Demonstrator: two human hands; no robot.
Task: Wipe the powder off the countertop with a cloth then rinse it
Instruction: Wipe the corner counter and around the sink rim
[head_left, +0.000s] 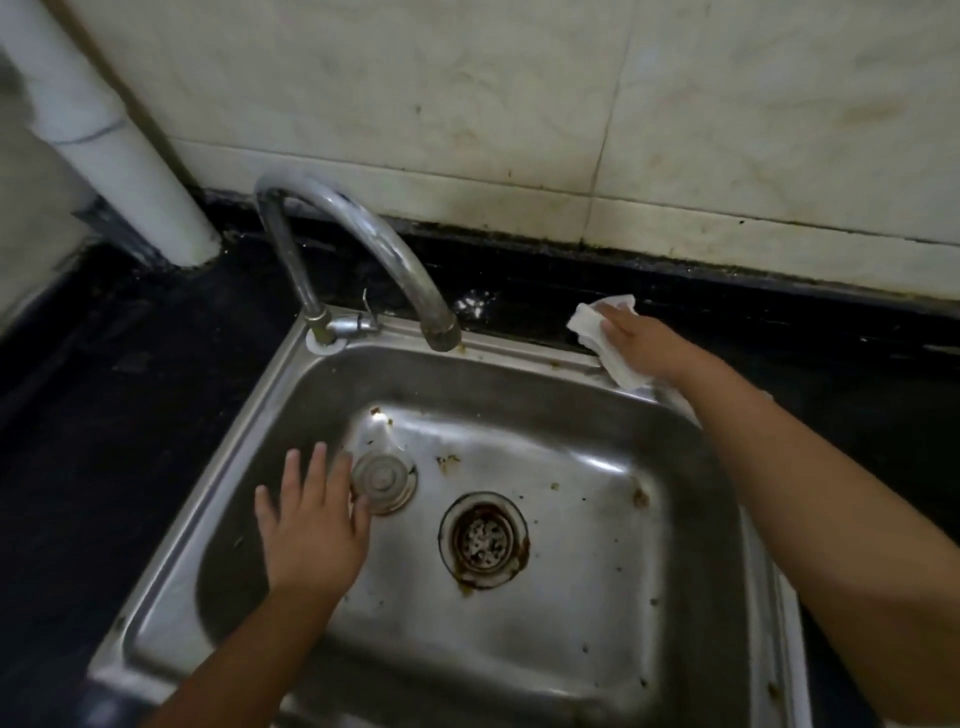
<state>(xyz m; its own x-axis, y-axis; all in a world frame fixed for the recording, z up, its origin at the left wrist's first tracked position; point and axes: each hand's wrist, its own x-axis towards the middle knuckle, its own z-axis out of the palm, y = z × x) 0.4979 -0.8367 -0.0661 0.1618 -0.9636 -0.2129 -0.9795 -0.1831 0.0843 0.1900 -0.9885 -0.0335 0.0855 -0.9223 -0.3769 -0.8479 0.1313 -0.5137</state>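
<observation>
The right hand (641, 340) presses the white cloth (597, 332) flat on the black surface (727, 322) behind the sink (519, 597), near the powder (475, 304). The left hand (311, 519) hangs open over the sink.

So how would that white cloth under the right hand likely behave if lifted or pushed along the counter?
The white cloth looks thin and creased, bunching around the right hand, so it would probably hang limp when lifted. It seems light for its size. Pushed over the dark countertop towards the powder, it would likely wrinkle rather than slide flat.
</observation>
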